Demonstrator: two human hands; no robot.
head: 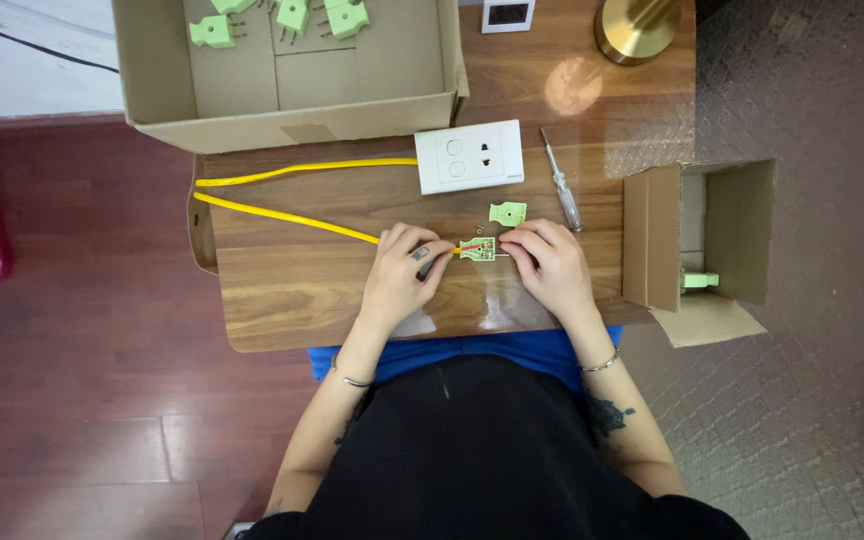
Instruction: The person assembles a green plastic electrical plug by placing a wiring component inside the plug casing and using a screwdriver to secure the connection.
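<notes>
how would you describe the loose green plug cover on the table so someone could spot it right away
Start at the white socket plate in the middle of the wooden table. Just below its right end lies the green plug cover, beside the screwdriver. Unlike the open plug between the hands, nobody touches it.

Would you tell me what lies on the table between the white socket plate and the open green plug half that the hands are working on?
In the head view, between the white socket plate and the open plug half lies a separate green plug cover on the wood.

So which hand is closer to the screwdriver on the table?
Right. The right hand lies just below the screwdriver, near its handle end; the left hand is farther off, across the open green plug.
</notes>
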